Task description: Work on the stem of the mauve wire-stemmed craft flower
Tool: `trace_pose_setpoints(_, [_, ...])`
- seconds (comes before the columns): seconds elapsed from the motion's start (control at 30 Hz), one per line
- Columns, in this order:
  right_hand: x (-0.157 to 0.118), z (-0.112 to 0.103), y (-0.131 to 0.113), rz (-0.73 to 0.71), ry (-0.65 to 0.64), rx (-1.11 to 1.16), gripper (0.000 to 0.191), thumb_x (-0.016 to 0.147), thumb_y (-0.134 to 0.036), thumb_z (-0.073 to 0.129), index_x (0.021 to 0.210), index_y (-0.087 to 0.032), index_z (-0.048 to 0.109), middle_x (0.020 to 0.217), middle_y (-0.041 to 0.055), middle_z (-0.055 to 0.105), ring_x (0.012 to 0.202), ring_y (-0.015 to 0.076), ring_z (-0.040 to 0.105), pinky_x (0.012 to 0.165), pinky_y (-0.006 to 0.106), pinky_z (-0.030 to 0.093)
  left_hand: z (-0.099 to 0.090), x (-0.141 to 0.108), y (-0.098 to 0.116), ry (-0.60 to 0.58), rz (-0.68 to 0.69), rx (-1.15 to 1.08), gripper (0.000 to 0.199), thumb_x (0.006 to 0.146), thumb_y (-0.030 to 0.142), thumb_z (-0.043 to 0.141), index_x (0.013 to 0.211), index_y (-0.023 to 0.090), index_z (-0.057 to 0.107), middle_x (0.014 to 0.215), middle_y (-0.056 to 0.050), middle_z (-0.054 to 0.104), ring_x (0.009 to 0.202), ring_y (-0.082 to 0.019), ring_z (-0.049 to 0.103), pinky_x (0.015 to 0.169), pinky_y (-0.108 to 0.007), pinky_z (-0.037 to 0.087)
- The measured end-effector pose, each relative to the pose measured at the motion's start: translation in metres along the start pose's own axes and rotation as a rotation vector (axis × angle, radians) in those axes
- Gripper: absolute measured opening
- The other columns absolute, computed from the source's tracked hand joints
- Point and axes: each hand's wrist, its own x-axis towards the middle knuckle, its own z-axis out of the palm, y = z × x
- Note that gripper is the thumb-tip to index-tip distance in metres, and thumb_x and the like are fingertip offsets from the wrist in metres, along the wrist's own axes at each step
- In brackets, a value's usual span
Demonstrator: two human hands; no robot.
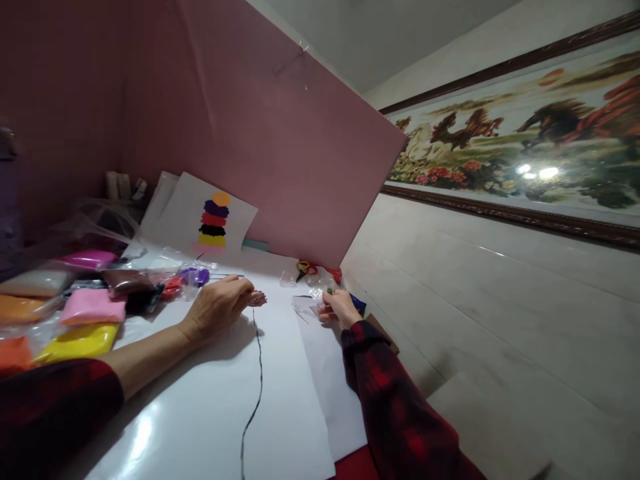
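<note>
We saw the left hand (pixel 217 308) pinching a small pink piece (pixel 257 299) at the top end of the black wire (pixel 259 373) on the white sheet (pixel 210 413). Right of that wire, the right hand (pixel 340 308) closed on a clear plastic bag (pixel 313 303).

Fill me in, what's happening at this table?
A person in a red-and-black checked shirt is doing craft work on a white sheet. The left hand pinches a small pinkish piece at the top end of a thin dark wire lying on the sheet. The right hand rests on a crinkly clear wrapper. Packets of coloured clay lie to the left. A card with stacked colour blobs leans on the pink board, and scissors lie behind.
</note>
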Motion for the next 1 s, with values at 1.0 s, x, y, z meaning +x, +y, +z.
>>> trace_pose_setpoints(1.0, [-0.073,0.073,0.023,-0.393,-0.307,0.386,0.035,0.068,-0.041,0.081,0.073,-0.013,0.059,0.057,-0.0033,0.058,0.043,0.0064,0.049,0.037,0.017,0.041,-0.001,0.006,0.057,-0.295,-0.801,-0.977,0.025,0.067,0.033,0.061,0.081,0.013,0.065,0.057,0.003,0.060,0.042,-0.006,0.039,0.043,-0.020,0.027])
